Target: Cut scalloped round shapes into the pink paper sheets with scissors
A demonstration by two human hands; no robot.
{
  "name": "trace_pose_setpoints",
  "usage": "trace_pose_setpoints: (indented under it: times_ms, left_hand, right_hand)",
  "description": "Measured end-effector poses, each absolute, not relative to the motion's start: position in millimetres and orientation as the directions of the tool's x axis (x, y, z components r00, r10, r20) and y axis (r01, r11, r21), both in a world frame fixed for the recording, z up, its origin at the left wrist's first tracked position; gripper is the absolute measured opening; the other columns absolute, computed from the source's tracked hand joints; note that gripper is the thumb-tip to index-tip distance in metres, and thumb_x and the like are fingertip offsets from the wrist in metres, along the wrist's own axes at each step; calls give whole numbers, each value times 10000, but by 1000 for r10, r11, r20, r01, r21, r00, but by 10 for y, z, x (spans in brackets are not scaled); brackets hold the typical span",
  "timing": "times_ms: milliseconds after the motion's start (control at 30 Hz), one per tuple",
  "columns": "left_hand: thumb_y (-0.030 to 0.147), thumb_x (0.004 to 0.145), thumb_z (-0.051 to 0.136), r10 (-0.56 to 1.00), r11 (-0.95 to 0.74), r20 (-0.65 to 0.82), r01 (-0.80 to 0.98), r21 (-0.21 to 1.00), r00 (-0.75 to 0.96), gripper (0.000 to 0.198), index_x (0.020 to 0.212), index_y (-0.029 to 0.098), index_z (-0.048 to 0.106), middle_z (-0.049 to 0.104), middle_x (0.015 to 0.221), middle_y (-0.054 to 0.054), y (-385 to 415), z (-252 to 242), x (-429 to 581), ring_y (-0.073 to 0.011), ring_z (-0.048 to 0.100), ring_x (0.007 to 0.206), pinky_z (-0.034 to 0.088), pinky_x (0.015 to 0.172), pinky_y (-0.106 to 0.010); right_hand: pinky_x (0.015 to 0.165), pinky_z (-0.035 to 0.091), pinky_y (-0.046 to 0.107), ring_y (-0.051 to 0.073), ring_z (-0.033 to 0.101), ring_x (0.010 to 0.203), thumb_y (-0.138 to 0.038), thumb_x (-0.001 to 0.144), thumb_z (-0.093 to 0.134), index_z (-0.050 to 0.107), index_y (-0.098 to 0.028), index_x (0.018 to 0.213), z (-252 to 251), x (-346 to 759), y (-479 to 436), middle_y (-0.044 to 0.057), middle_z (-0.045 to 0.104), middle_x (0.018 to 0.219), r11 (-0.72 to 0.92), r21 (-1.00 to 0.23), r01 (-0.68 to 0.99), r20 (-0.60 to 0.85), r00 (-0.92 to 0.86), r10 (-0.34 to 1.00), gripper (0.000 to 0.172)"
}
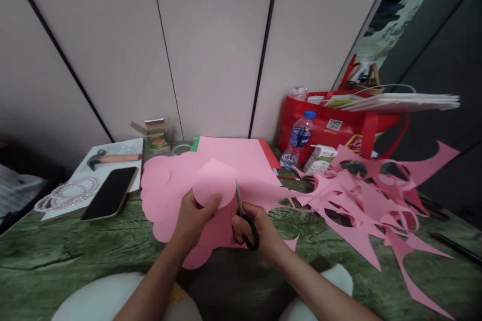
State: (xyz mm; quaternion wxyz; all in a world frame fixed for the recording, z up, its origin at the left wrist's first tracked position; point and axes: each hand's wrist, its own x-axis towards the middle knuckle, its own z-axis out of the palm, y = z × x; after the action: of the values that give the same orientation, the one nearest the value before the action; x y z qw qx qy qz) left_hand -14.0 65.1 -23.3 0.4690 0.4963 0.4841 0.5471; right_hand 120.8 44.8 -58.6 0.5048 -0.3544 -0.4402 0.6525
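My left hand [198,215] pinches a rounded piece of pink paper [214,183] by its lower edge, thumb on top. Its upper edge still comes to blunt corners. In my right hand [254,225] is a pair of scissors [248,228] with black handles, the blades pointing up along the paper's right edge. Whether the blades touch the paper I cannot tell. Beneath both hands spread several cut pink paper rounds [161,225], overlapping at the left. Behind them lies a stack of pink sheets [241,153], with green and red sheets showing at its sides.
A tangled heap of pink paper scraps [361,200] covers the right side of the green table [124,246]. Behind it stand a water bottle [299,138], a small carton [320,159] and a red bag [339,128]. At left lie a phone [111,193], a hammer [116,158] and beads [70,194].
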Motion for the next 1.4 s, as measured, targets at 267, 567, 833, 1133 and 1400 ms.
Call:
trace_pose_setpoints:
  times_ms: [267, 567, 833, 1133, 1400]
  left_hand:
    - [370, 772, 555, 980, -105, 90, 75, 992, 177, 338, 524, 141, 542, 493, 411, 22, 616, -229, -108, -85, 425, 367, 333, 414, -227]
    - [282, 706, 632, 993, -56, 44, 116, 992, 110, 243, 532, 144, 533, 470, 430, 46, 592, -217, -99, -69, 369, 403, 287, 395, -201]
    - [235, 703, 624, 987, -71, 55, 108, 992, 150, 138, 612, 136, 589, 530, 474, 29, 592, -223, -109, -77, 401, 422, 306, 398, -194]
    - [225, 695, 614, 990, -65, 49, 121, 990, 129, 180, 545, 146, 552, 493, 441, 43, 584, -216, -115, -70, 384, 405, 296, 381, -190]
    - [262, 677, 618, 995, -66, 51, 203, 977, 82, 217, 527, 156, 504, 459, 428, 48, 599, -187, -120, -76, 382, 414, 297, 387, -202]
  right_hand:
    - [440, 428, 219, 43, 381, 368, -337, 666, 680, 533, -160, 668, -516, 1202, 402, -87, 456, 454, -109, -923, -370, -6, -270, 963, 231]
    - [471, 390, 231, 82, 441, 441, -356, 622, 715, 537, -165, 676, -509, 1246, 428, -62, 504, 490, -71, -953, -293, 15, -281, 960, 266]
    - [499, 347, 244, 105, 440, 504, -363, 610, 717, 535, -171, 675, -515, 1269, 470, -46, 507, 538, -11, -969, -247, 51, -241, 969, 273]
    - [493, 373, 239, 98, 473, 478, -380, 674, 680, 548, -163, 710, -580, 1294, 475, -62, 493, 502, -13, -969, -245, 56, -269, 962, 256]
    - [472, 393, 225, 77, 467, 434, -324, 698, 664, 540, -159, 707, -634, 1285, 481, -72, 488, 487, -54, -954, -296, 30, -274, 961, 206]
